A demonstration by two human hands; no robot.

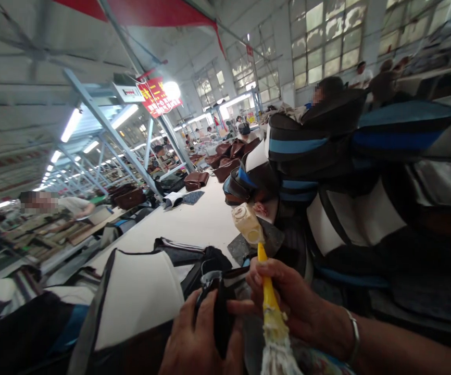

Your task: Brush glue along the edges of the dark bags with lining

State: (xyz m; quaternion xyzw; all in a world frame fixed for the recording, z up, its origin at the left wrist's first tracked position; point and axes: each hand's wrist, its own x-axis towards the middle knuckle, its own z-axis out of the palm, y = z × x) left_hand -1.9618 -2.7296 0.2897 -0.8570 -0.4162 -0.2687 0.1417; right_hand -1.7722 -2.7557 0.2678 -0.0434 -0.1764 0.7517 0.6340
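Your right hand (291, 299) is clenched round a yellow-handled brush (269, 291) at the near edge of view, its bristles (276, 354) pointing down and caked white. The handle looks light and stiff. Hold the yellow part, clear of the crusted bristles, which look tacky.

Your left hand (200, 338) is closed on a dark upholstery flap (221, 317), near you and just left of the brush. It looks soft and floppy, and may slip if the surface is coated, so pinch it near the edge, not mid-span.

A stitched white-and-black panel (137, 297) lies at near left, right beside the flap. Can't tell if they're joined. A translucent plastic jug (247, 224) sits just beyond the brush, next to the white bench (194, 224). Stacked black, blue and white covers (350, 177) rise on the right, and brown covers (229, 156) sit far along the bench.
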